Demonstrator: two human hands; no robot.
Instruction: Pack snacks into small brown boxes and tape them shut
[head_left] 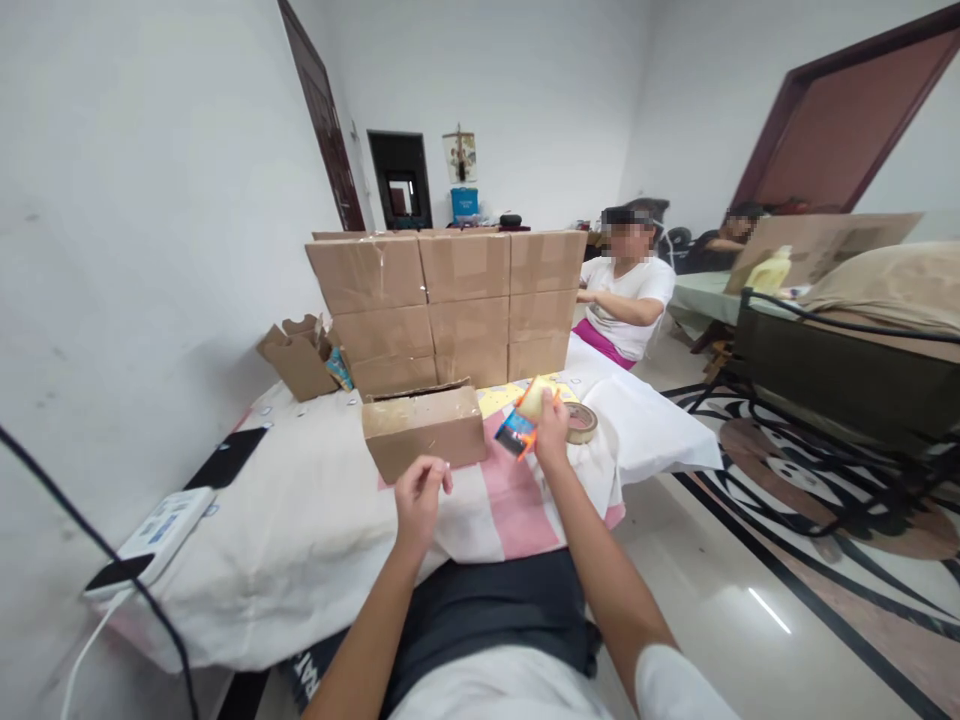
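Small colourful packet (523,420) pinched in the right hand (551,432) above the table's far right part, tape roll (580,422) just beside it, left hand (418,497) raised with fingertips pressed together, empty, near a sealed cardboard box (424,430), stacked boxes (450,305) along the far edge.

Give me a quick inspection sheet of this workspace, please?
Surface: table under white and pink cloth.
Job's things: small packet; cardboard box before it.
Clutter: stacked boxes, tape roll, open box, black phone.
Hands: right hand holds the packet; left hand pinched, contents unclear.
Cables: black cable, white cable at left.
Surroundings: seated person, another behind, doors.
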